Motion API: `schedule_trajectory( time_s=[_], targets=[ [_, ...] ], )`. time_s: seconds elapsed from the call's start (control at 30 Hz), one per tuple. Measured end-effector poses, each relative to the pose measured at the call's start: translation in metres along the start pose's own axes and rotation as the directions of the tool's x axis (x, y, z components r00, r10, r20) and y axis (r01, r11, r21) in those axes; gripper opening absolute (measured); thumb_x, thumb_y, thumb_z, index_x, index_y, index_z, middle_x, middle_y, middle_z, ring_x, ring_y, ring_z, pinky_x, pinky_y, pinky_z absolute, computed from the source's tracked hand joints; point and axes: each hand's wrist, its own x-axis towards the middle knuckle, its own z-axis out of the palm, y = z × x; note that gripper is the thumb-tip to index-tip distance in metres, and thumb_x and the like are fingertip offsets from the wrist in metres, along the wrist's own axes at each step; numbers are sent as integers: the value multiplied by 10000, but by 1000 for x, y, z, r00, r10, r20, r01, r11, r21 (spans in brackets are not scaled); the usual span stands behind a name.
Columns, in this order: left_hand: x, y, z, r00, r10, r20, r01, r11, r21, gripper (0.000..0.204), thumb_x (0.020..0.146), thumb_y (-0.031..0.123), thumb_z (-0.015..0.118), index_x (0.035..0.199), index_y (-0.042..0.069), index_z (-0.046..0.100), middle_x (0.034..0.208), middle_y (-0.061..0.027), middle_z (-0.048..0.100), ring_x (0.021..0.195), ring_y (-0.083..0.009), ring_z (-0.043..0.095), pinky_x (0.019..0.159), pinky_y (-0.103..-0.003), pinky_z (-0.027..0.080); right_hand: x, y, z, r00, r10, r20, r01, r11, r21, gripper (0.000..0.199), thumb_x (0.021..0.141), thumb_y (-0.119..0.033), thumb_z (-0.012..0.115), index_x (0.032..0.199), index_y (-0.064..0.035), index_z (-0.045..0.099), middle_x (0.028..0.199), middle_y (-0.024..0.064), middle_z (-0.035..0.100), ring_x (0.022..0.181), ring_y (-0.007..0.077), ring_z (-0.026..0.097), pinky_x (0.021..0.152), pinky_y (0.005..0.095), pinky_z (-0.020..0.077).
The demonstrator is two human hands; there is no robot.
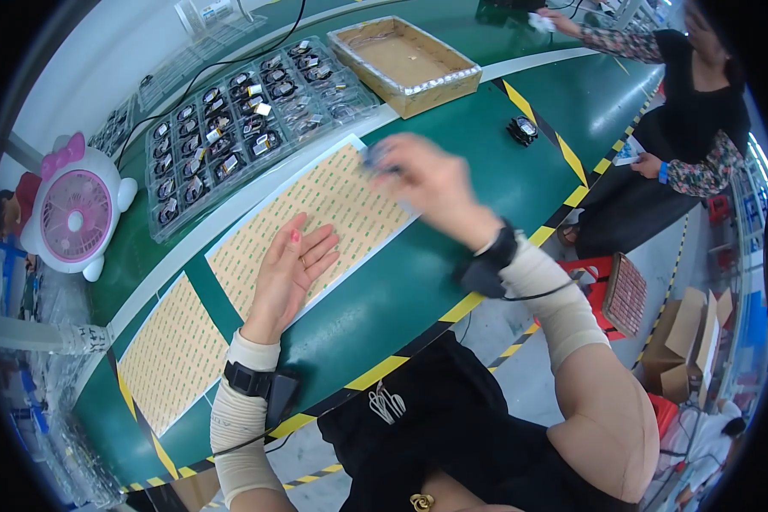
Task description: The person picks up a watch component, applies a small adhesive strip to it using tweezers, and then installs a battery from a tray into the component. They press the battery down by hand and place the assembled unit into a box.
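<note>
My left hand [294,269] hovers palm up, fingers loosely apart and holding nothing, over a tan sheet [350,205] of small green-marked stickers with a white border. My right hand [427,179], smeared by motion, pinches a small dark part [371,159] above that sheet's far right corner; its exact shape is blurred. Beyond the sheet lies a clear plastic tray [158,229] whose pockets hold many round black parts with wires and small white or yellow tags. One similar round black part [522,130] rests alone on the green table, to the right.
Another tan sticker sheet [175,354] lies at left. An open cardboard box [439,98] stands behind the tray's right end. A pink and white fan [75,218] is at far left. Yellow-black tape [380,373] lines the table's near edge. A co-worker [695,111] stands at right.
</note>
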Motion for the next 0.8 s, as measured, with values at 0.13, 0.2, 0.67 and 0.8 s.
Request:
schedule_trajectory(
  time_s=[0.13,0.2,0.67,0.8],
  targets=[
    [0,1,3,1000,-13,-10,13,998,68,383,950,171,365,1292,11,299,1167,-232,486,1089,-306,511,902,-386,457,-12,75,-99,899,309,-311,-413,835,-363,275,694,-159,737,896,-56,581,975,57,597,689,96,594,571,217,459],
    [3,0,4,1000,-25,12,24,996,89,382,949,161,366,1294,12,295,1174,-243,477,1099,-315,503,904,-389,455,-29,111,-126,903,257,-345,-399,799,-450,268,704,-203,721,885,-68,576,958,64,598,682,173,600,577,265,470],
    [-38,21,3,851,246,465,-374,-339,864,178,793,164,573,918,57,640,1020,-138,604,874,-309,586,748,-357,472,12,2,-44,766,591,252,-614,556,560,403,913,-372,433,796,-17,584,847,91,596,615,152,536,529,258,428],
    [2,73,-6,854,376,359,-244,-321,915,149,799,133,533,880,58,634,887,-144,624,815,-316,595,697,-387,475,11,-10,30,654,401,642,-635,-171,753,515,932,-440,328,757,-15,559,788,109,585,550,136,482,501,239,390]
  ],
)
